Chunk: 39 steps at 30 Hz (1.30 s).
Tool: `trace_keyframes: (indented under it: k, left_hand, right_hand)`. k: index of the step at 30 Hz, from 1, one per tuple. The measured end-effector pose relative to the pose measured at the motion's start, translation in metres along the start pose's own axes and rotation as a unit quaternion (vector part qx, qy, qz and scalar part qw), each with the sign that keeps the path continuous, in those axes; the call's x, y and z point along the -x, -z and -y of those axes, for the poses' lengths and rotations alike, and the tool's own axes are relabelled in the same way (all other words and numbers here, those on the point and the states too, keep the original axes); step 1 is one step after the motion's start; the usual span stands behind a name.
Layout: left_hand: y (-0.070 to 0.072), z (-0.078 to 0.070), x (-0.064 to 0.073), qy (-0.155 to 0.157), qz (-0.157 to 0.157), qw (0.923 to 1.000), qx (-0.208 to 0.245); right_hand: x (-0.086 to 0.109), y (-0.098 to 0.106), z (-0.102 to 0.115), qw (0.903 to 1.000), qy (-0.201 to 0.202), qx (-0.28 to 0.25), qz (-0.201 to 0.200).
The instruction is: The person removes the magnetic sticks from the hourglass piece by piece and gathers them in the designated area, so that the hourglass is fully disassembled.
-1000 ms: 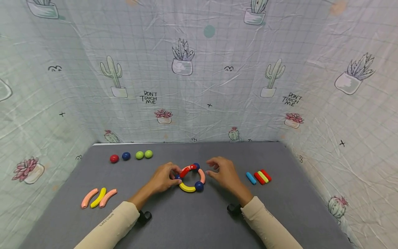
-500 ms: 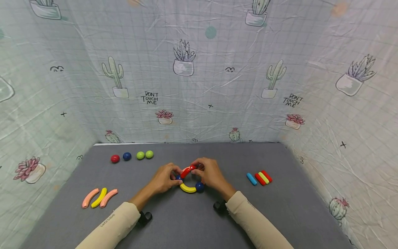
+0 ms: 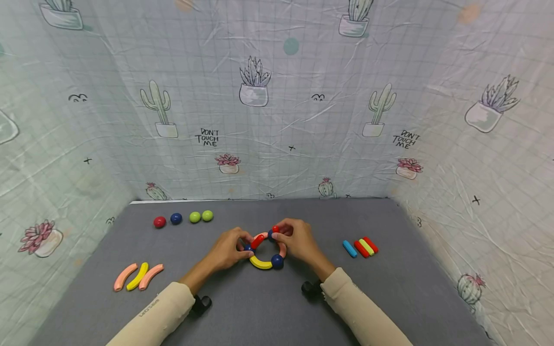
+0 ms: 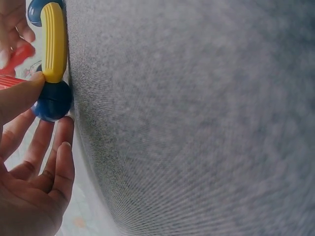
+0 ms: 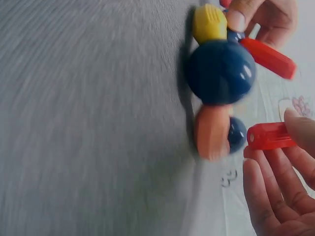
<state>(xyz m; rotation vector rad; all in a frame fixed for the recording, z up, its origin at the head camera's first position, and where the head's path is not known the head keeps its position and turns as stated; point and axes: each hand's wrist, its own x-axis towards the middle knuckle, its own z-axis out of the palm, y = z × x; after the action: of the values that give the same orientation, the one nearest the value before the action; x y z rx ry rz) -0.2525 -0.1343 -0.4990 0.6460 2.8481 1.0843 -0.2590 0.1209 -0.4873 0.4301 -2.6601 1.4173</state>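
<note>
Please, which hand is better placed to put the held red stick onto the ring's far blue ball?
Probably the right hand: it pinches the red stick, with its end close to the far blue ball. The left hand is occupied gripping the left blue ball.

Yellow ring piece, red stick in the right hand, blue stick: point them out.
Yellow ring piece (image 4: 54,44): left wrist view, middle of its ribbed side.
Held red stick (image 5: 268,136): right wrist view, side near its free end.
Blue stick (image 3: 349,249): head view, middle of its top.
</note>
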Motion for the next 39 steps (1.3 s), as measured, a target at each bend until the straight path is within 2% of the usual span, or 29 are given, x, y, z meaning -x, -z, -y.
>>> trace_keyframes:
  k: [5, 13, 19, 25, 29, 32, 35, 39]
  left_hand:
    - [0.001, 0.000, 0.001, 0.002, 0.000, 1.0000, 0.000]
    - [0.001, -0.001, 0.002, 0.005, 0.007, 1.0000, 0.001]
    - [0.000, -0.001, 0.003, 0.009, 0.005, 0.9999, 0.000]
    - [0.001, -0.001, 0.002, 0.007, 0.005, 1.0000, -0.001]
    - [0.001, 0.000, 0.001, 0.004, 0.005, 1.0000, -0.003]
    - [0.001, 0.000, 0.001, 0.005, 0.006, 1.0000, -0.003]
    - [0.000, 0.000, 0.000, 0.005, 0.007, 1.0000, -0.001]
    - [0.000, 0.001, 0.000, 0.004, 0.006, 1.0000, -0.001]
  right_hand:
    - [0.009, 0.021, -0.009, 0.9990, -0.013, 0.028, -0.032]
    - [0.027, 0.062, -0.043, 0.9918, -0.050, 0.103, -0.057]
    - [0.040, 0.091, -0.064, 0.9807, -0.058, 0.180, -0.051]
    - [0.047, 0.108, -0.074, 0.9670, -0.053, 0.245, -0.047]
    - [0.047, 0.114, -0.074, 0.9574, -0.070, 0.276, -0.050]
    - [0.045, 0.111, -0.070, 0.9537, -0.059, 0.287, -0.070]
    - [0.041, 0.102, -0.061, 0.9577, -0.007, 0.273, -0.091]
    - [0.036, 0.079, -0.040, 0.9731, 0.045, 0.211, -0.081]
